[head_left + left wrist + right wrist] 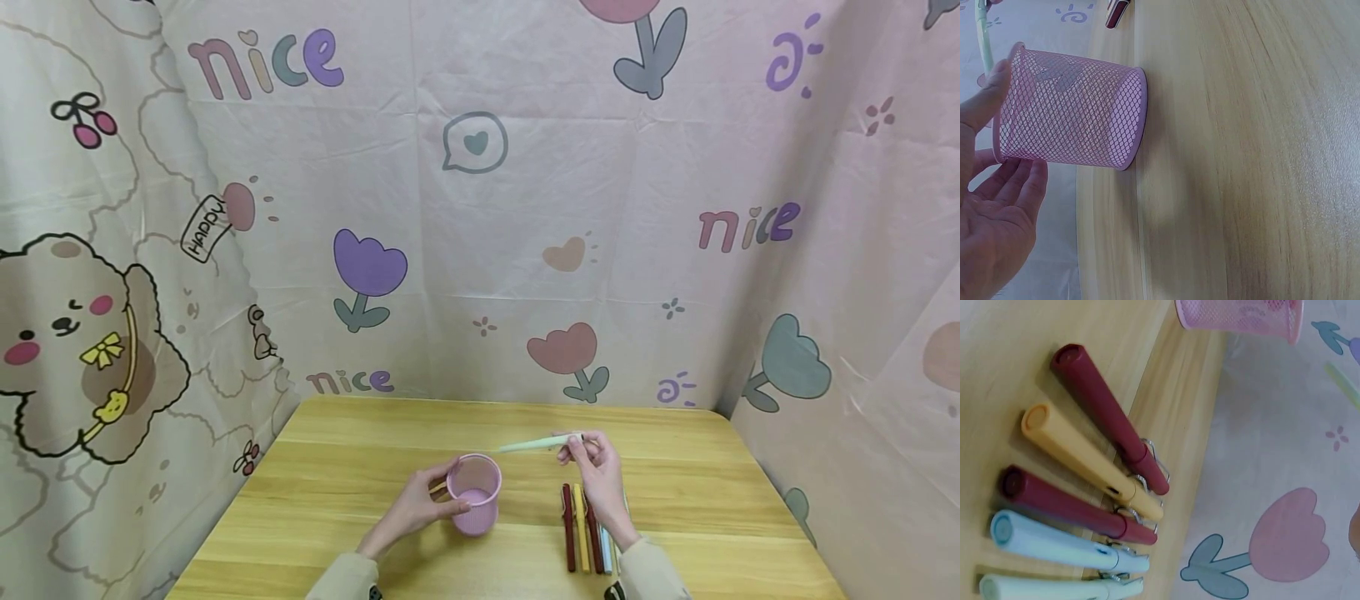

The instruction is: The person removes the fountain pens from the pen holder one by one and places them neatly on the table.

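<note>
A pink mesh pen holder (477, 515) has its mouth up and its base close to the wooden table (1241, 156). My left hand (411, 507) holds it near the rim, thumb on one side and fingers on the other, as the left wrist view also shows. Up and to the right of the holder, my right hand (600, 477) pinches a pale green pen (531, 444) by one end. That pen lies nearly level, its free end pointing left, just beyond the holder's rim. Only a sliver of the right hand appears in the right wrist view.
Below my right hand several capped pens lie side by side: a dark red pen (1100, 406), a yellow pen (1079, 453), another dark red pen (1069, 509), a light blue pen (1054, 542) and a pale green pen (1041, 589). A printed curtain (480, 233) hangs behind the table.
</note>
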### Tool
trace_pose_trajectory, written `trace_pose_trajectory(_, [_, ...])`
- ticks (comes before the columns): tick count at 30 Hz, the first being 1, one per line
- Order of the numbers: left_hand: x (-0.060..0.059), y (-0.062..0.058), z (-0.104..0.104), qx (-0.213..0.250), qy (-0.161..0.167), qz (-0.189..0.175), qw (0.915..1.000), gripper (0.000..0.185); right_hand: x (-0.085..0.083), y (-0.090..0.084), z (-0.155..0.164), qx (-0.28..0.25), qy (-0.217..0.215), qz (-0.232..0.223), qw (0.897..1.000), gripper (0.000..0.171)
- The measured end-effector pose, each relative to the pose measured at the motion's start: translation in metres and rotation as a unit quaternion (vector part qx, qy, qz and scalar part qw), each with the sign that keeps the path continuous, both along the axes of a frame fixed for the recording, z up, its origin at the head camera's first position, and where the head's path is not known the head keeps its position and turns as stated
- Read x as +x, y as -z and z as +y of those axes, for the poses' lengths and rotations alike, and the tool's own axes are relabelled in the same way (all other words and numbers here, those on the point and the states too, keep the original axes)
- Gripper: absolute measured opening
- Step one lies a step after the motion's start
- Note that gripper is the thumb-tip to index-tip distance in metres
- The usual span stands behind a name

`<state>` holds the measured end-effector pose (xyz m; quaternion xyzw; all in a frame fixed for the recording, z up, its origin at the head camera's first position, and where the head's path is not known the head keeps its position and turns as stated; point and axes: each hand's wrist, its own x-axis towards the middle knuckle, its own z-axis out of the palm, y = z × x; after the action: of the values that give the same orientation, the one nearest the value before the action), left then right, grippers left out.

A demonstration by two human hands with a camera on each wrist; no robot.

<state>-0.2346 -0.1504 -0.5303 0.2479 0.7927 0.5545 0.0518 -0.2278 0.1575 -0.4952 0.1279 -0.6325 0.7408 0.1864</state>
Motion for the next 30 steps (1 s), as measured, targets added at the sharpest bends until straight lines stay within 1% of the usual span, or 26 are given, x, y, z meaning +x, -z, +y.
trace_pose_trajectory(3, [0.0,0.001,0.0,0.001,0.001,-0.001,1.0,0.083,0.001,-0.001,0.005,-0.005,0.011,-0.011,1.0,0.022])
trace_pose_trajectory(12, [-0.001,0.002,0.0,0.007,0.005,-0.001,1.0,0.084,0.001,0.001,0.019,-0.023,0.021,-0.014,0.999,0.024])
trace_pose_trajectory(19, [-0.001,0.003,0.0,0.014,0.008,-0.005,0.9999,0.084,0.002,0.003,0.028,-0.035,0.056,-0.06,0.996,0.021])
trace_pose_trajectory(21, [-0.001,0.003,0.0,0.015,0.007,-0.004,0.9999,0.084,0.003,0.003,0.031,-0.036,0.061,-0.07,0.995,0.023])
trace_pose_trajectory(27, [-0.001,0.002,0.001,0.011,0.004,-0.002,0.9999,0.085,0.004,0.002,0.042,-0.041,0.06,-0.093,0.993,0.035])
trace_pose_trajectory(30, [-0.001,0.002,0.001,0.012,0.004,-0.005,0.9999,0.085,0.005,0.002,0.049,-0.039,0.062,-0.096,0.993,0.037])
